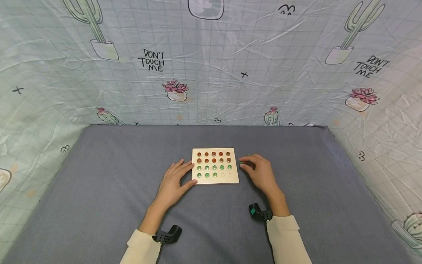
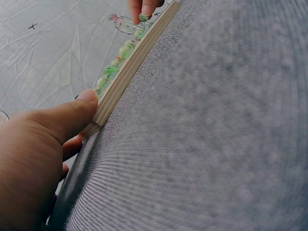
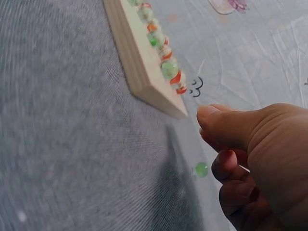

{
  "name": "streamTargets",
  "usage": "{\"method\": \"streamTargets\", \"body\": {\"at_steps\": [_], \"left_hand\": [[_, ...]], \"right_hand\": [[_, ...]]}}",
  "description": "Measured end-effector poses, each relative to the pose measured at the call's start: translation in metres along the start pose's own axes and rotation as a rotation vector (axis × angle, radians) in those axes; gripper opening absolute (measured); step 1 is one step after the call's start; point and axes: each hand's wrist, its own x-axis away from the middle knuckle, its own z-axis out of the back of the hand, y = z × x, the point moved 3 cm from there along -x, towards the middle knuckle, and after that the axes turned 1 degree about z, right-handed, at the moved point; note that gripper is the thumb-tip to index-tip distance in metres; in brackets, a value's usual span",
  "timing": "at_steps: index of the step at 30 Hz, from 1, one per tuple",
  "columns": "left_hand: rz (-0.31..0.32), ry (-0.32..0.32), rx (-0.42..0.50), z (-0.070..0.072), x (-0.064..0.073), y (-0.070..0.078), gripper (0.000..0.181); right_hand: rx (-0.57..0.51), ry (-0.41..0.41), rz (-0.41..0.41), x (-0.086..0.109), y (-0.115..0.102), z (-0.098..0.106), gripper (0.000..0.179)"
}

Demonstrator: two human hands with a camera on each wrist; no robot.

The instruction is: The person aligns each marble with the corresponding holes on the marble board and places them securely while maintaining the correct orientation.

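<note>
A light wooden board [image 1: 215, 180] carries rows of glass marbles, reddish-orange in the back two and green in the front two. Two hollows at its front right hold no marble. My left hand [image 1: 172, 185] rests along the board's left edge, its thumb [image 2: 86, 102] touching the front left corner and its fingers fairly straight. Just off the board's right edge, my right hand [image 1: 262, 174] pinches a green marble [image 2: 143, 18] between thumb and fingertips. In the right wrist view the thumb hides that marble. Another green marble [image 3: 201, 169] lies on the cloth beside the right fingers.
Grey cloth [image 1: 108, 176] covers the table. Pale fabric printed with cacti [image 1: 211, 73] hangs behind and at both sides. A black wrist camera mount [image 1: 168, 234] sits on the left wrist, and another [image 1: 259, 212] on the right.
</note>
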Motion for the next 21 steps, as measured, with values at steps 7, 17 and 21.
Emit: {"method": "streamTargets", "body": {"at_steps": [7,17,21], "left_hand": [[0.004,-0.004,0.001,0.001,0.000,0.000,0.055],[0.002,-0.005,0.003,0.002,0.000,0.001,0.055],[-0.001,-0.002,0.005,0.002,-0.001,0.001,0.055]], "right_hand": [[-0.028,-0.070,0.048,-0.002,-0.011,-0.002,0.018],[-0.108,-0.195,0.131,-0.001,-0.025,-0.011,0.017],[-0.120,-0.216,0.142,-0.001,-0.028,-0.015,0.015]]}}
